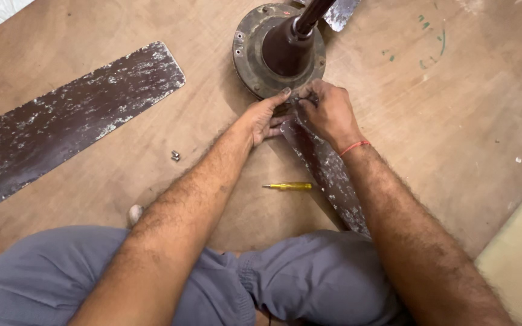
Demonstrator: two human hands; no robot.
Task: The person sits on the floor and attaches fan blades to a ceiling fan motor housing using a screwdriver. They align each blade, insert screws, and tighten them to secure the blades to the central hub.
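At the rim of the round, rusty brown metal fan motor (273, 57), both hands meet: the left hand (265, 118) lies flat on the worn brown fan blade (327, 175), while the right hand (327, 111) pinches something small, unclear what, beside it

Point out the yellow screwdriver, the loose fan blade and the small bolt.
yellow screwdriver (287, 186): head view, on its handle.
loose fan blade (70, 121): head view, mid-blade.
small bolt (176, 156): head view, on its body.

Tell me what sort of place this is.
Probably a home or small repair spot: work happens on a plywood floor, with a ceiling fan motor, a detached blade and a yellow screwdriver.
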